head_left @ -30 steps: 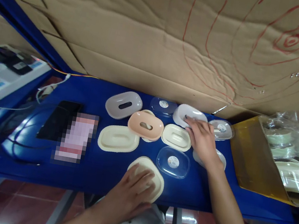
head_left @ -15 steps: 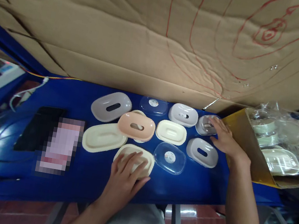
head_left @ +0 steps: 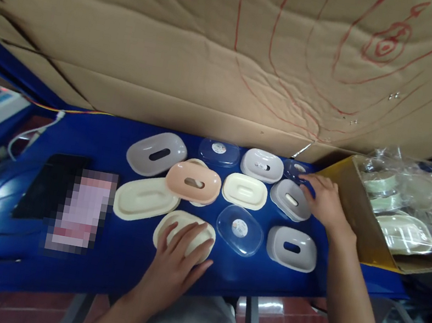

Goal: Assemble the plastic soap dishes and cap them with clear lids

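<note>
My left hand (head_left: 179, 250) lies palm down with spread fingers on a cream oval soap dish base (head_left: 164, 230) near the table's front edge. At the right, my right hand (head_left: 324, 200) has its fingers extended over the edge of a clear lid (head_left: 294, 167). Its thumb is beside a grey soap dish (head_left: 290, 200); I cannot tell whether it touches. Below that sits another grey dish with a slot (head_left: 299, 259). A second clear lid (head_left: 239, 230), a cream base (head_left: 244, 190), a pale grey dish (head_left: 264, 159) and a peach dish (head_left: 180, 175) lie between my hands.
On the left lie a grey slotted dish (head_left: 146, 152), a cream base (head_left: 142, 201), a black flat object (head_left: 47, 182) and a blurred-out pink item (head_left: 85, 205). A cardboard box (head_left: 345, 190) with plastic-wrapped dishes stands right. A cardboard wall (head_left: 134, 58) backs the blue table.
The clear lid at the upper right now lies apart from the grey dish, which sits nearer to me. The lower grey dish has also shifted nearer. My left hand stays on the cream base.
</note>
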Motion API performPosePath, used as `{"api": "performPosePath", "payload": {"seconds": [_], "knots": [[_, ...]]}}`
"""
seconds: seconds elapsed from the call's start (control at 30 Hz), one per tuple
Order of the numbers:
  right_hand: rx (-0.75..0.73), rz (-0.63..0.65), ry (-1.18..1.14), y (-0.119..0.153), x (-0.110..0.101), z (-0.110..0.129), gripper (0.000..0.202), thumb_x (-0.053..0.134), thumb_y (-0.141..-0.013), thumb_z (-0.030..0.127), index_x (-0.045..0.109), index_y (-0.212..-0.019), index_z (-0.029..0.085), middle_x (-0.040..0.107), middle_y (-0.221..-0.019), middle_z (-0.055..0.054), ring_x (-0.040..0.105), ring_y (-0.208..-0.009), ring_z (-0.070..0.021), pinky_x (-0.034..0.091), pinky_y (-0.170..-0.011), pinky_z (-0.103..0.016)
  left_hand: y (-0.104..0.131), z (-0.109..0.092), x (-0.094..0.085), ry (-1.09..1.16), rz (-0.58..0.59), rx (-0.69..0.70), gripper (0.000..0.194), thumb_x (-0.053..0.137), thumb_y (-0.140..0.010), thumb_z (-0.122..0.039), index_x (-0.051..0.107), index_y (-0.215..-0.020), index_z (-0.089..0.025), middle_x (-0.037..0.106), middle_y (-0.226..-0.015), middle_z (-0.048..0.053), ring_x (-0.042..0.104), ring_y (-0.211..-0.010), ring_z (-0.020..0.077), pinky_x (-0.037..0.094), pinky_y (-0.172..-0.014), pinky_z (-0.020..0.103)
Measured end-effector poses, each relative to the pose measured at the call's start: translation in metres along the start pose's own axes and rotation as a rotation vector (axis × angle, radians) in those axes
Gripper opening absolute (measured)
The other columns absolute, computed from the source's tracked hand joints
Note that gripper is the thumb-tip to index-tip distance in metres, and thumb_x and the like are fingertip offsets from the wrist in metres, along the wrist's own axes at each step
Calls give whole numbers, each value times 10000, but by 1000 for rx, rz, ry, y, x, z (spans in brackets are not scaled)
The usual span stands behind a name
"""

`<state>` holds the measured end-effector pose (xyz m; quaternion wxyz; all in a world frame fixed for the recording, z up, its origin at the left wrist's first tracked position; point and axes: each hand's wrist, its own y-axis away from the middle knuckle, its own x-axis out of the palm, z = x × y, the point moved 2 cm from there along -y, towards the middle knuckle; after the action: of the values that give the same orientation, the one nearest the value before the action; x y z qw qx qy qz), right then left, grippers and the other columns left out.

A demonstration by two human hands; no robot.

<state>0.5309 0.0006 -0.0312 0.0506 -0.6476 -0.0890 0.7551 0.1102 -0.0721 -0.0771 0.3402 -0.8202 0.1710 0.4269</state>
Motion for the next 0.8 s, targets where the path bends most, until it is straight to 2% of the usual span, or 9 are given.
{"api": "performPosePath", "payload": {"seconds": [0.07, 0.13, 0.2, 0.3, 0.4, 0.53, 0.63, 0.7, 0.8], "knots": [[-30, 55, -19, 14, 3, 14, 365, 530, -1081, 477, 752, -1242, 236, 785, -1258, -123, 720, -1154, -345, 530, -1018, -540, 9, 4, -7, -1, -6, -1, 251, 639, -1055, -240, 692, -1301, -240, 693, -1413, 126, 635, -1326, 297, 340, -1232, 547], [-59, 129, -15, 29, 9, 25, 406, 569, -1062, 527, 724, -1310, 245, 768, -1318, -125, 717, -1199, -354, 539, -1036, -553, 17, 8, -12, -11, 10, -22, 244, 640, -1049, -241, 702, -1286, -251, 704, -1393, 115, 641, -1310, 294, 358, -1214, 527], [-68, 151, 14, 39, 16, 32, 454, 572, -1060, 512, 673, -1413, 245, 737, -1397, -137, 695, -1276, -371, 541, -1060, -580, 24, 11, -15, -25, 39, -39, 241, 641, -1047, -257, 709, -1277, -259, 709, -1387, 108, 647, -1302, 297, 371, -1201, 521], [-68, 141, -9, 42, 22, 33, 447, 524, -1085, 450, 644, -1467, 250, 737, -1411, -139, 702, -1297, -357, 548, -1086, -579, 28, 12, -16, -42, 59, -28, 238, 650, -1042, -280, 713, -1271, -258, 715, -1378, 105, 655, -1292, 298, 373, -1204, 523], [-77, 175, -102, 40, 17, 25, 460, 484, -1105, 444, 619, -1510, 272, 737, -1423, -115, 724, -1275, -333, 559, -1095, -553, 23, 14, -20, -49, 50, -4, 250, 654, -1044, -284, 697, -1289, -261, 717, -1377, 113, 660, -1290, 297, 372, -1213, 531], [-82, 134, -138, 38, 3, 13, 466, 454, -1119, 430, 610, -1523, 260, 727, -1444, -102, 720, -1285, -320, 558, -1099, -522, -10, 35, -30, -164, 0, 9, 389, 640, -1047, -228, 612, -1435, -235, 645, -1508, 170, 617, -1387, 324, 387, -1211, 551], [-38, 48, -29, 39, 1, 6, 464, 441, -1116, 419, 628, -1502, 242, 728, -1437, -120, 708, -1300, -349, 544, -1097, -552, -47, 60, -31, -311, 25, 17, 455, 613, -1047, -205, 575, -1500, -217, 553, -1623, 177, 546, -1483, 373, 392, -1199, 571], [-2, 11, 59, 41, 2, 5, 465, 417, -1116, 404, 647, -1477, 225, 749, -1393, -140, 718, -1273, -373, 542, -1074, -581, -67, 74, -30, -342, 61, 34, 353, 580, -1052, -178, 647, -1397, -214, 666, -1506, 152, 613, -1414, 359, 392, -1188, 578], [9, -16, 72, 46, 3, 15, 463, 401, -1123, 390, 642, -1479, 218, 758, -1367, -152, 729, -1248, -374, 556, -1035, -572, -86, 85, -36, -293, 67, 67, 198, 565, -1079, -222, 715, -1208, -224, 800, -1238, 85, 732, -1196, 297, 460, -1110, 508]]}}
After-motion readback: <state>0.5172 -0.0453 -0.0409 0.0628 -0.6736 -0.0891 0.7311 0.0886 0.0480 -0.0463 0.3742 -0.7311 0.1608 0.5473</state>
